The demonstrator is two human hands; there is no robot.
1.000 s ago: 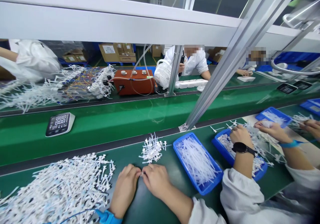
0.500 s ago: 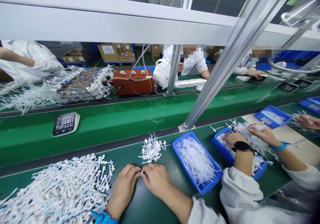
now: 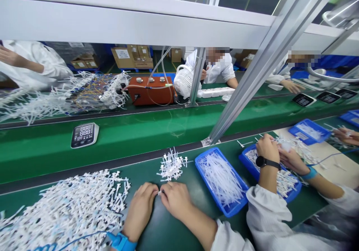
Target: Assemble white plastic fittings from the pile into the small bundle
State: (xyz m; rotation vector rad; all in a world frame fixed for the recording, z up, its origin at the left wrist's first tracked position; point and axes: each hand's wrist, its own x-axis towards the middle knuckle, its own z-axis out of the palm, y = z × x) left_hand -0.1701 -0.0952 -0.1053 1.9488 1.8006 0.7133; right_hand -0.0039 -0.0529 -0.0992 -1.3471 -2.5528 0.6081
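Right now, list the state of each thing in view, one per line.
Left hand: fingers pinched on small white part.
Right hand: fingers pinched on the same part.
Blue tray: holds thin white tubes.
Display unit: lit, lying on conveyor belt.
Loose pile: heaped left.

A white display unit (image 3: 84, 135) sits on the green conveyor belt (image 3: 146, 131). Behind it, an orange box (image 3: 151, 90) with tubing stands beside a small white fan (image 3: 183, 82). At right, a co-worker's wristwatch (image 3: 261, 161) hovers over a blue tray (image 3: 291, 195).
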